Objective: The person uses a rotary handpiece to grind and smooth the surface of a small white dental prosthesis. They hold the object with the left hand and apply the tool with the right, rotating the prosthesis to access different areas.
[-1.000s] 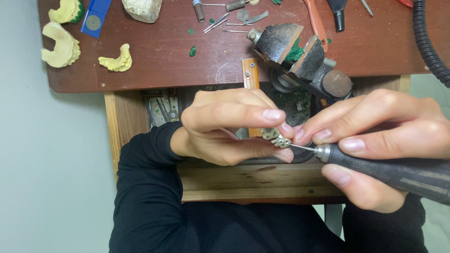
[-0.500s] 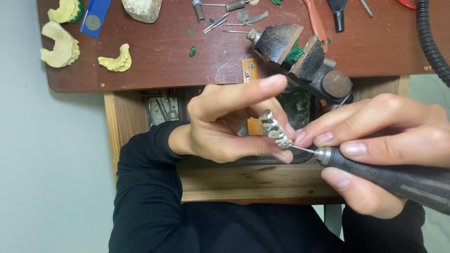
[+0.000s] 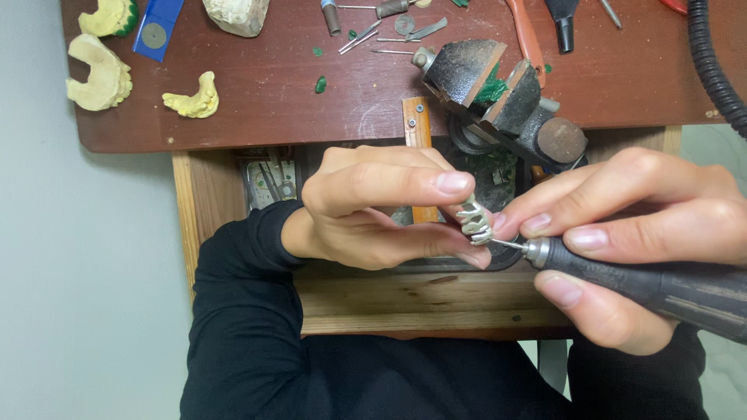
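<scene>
My left hand (image 3: 373, 210) pinches a small silver-grey metal casting (image 3: 473, 221) between thumb and forefinger, held over an open drawer. My right hand (image 3: 630, 233) grips a dark rotary handpiece (image 3: 661, 288) like a pen; its thin bur tip touches the lower edge of the casting. Both sleeves are black.
A brown workbench (image 3: 311, 109) lies above, with yellow plaster jaw models (image 3: 188, 98) at left, a blue flat item (image 3: 156, 29), a small dark bench vise (image 3: 506, 93) with green wax, loose burs (image 3: 366, 35), pliers handles and a black corrugated hose (image 3: 712, 66) at right.
My left forefinger, lifted half a second ago, has come back down over the casting. The casting has been turned slightly between the fingers; the handpiece stays almost still.
</scene>
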